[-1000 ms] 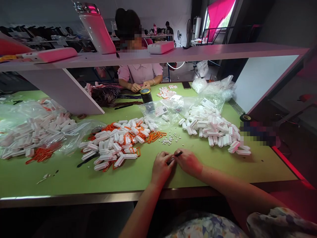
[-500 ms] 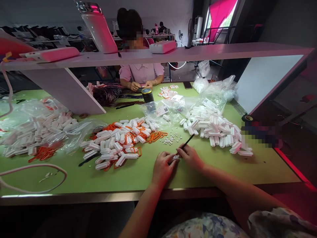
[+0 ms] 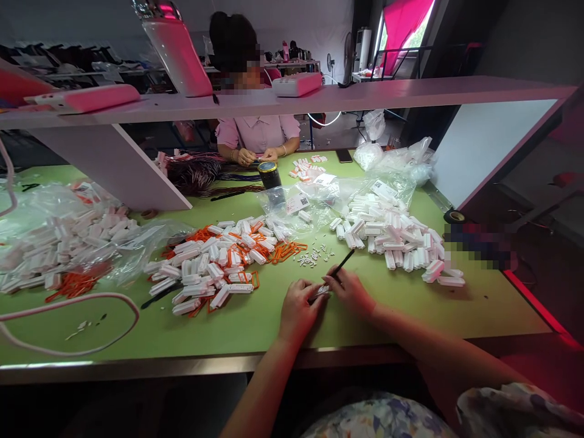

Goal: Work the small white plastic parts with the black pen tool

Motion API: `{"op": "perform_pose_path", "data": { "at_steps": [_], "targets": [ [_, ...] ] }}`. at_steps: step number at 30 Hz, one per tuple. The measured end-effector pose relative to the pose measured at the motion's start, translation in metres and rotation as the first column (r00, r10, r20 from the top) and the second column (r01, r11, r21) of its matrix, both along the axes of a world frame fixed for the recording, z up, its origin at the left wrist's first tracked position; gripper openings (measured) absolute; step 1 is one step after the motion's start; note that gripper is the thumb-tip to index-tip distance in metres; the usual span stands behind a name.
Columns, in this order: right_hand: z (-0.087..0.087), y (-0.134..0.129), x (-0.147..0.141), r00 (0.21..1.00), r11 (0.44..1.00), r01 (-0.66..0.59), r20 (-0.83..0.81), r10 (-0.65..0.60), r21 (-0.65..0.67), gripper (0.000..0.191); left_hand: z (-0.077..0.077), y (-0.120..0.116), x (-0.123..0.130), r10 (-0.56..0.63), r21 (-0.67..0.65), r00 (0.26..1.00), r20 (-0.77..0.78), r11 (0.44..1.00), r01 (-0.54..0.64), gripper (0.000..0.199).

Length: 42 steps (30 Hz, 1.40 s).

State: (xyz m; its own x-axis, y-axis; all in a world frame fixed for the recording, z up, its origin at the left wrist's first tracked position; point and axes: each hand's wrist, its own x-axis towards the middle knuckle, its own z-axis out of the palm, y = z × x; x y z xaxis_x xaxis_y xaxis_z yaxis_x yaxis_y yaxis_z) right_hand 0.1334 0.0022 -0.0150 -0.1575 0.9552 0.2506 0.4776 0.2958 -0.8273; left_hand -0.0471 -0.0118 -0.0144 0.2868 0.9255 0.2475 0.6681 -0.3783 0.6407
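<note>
My left hand (image 3: 298, 309) is closed around a small white connector housing (image 3: 323, 291), with the holed face showing between thumb and fingers. In a pinch, my right hand (image 3: 350, 293) grips a thin black stick-like tool (image 3: 341, 263), slanted up to the right, its lower end at the housing. What the tool's tip touches is too small to make out. Just beyond the hands lies a scatter of tiny white pegs (image 3: 309, 258). White housings (image 3: 392, 234) are heaped to the right, and white housings mixed with orange frames (image 3: 286, 250) lie to the left.
A white shelf (image 3: 365, 97) spans the table, carrying a bottle (image 3: 177, 55) and a power bank (image 3: 297, 84). Under it stand a black can (image 3: 270, 176) and plastic bags (image 3: 314, 204). A co-worker (image 3: 258, 134) sits opposite. A pale cable (image 3: 132, 304) loops at the left.
The view has shifted slightly, so the table's contents sit a little further left. Both hands keep their hold on the housing and the tool, with hardly any movement.
</note>
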Motion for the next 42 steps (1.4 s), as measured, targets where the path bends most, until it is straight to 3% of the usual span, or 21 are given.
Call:
{"op": "perform_pose_path", "data": {
  "at_steps": [4,7,9,12,14,17,34,42],
  "targets": [
    [0.004,-0.008,-0.006,0.938,0.975,-0.126,0.341,0.056,0.184,0.017,-0.001,0.0,0.0,0.0,0.007,1.0,-0.009,1.0,0.0,0.013],
    [0.006,-0.01,-0.008,0.878,0.957,-0.196,0.473,0.073,0.216,0.018,0.0,0.0,0.0,0.005,0.015,1.0,-0.01,1.0,-0.005,0.012],
    [0.005,-0.007,-0.006,0.918,0.973,-0.146,0.391,0.066,0.178,0.016,0.001,-0.001,0.001,0.008,0.015,1.0,-0.004,1.0,-0.008,0.012],
    [0.002,0.001,0.0,0.998,0.999,-0.034,0.058,0.034,0.006,0.02,0.002,-0.001,0.001,0.013,0.01,1.0,-0.002,1.0,-0.013,0.018],
    [0.0,0.005,0.003,0.991,0.994,-0.033,-0.129,0.019,-0.105,0.025,0.002,-0.001,0.001,0.02,0.009,1.0,-0.005,1.0,-0.02,0.02],
    [0.0,0.007,0.004,0.973,0.984,-0.051,-0.232,0.01,-0.169,0.03,0.001,-0.001,0.001,0.02,0.007,1.0,-0.007,1.0,-0.02,0.02],
    [0.006,0.006,0.005,0.972,0.979,-0.07,-0.232,0.025,-0.189,0.031,0.004,-0.002,0.001,0.011,-0.006,1.0,0.01,1.0,-0.011,0.018],
    [0.004,0.005,0.004,0.995,0.996,-0.085,-0.052,0.085,0.001,0.019,0.003,-0.001,0.001,0.013,-0.009,1.0,0.007,1.0,-0.013,0.018]
  ]
}}
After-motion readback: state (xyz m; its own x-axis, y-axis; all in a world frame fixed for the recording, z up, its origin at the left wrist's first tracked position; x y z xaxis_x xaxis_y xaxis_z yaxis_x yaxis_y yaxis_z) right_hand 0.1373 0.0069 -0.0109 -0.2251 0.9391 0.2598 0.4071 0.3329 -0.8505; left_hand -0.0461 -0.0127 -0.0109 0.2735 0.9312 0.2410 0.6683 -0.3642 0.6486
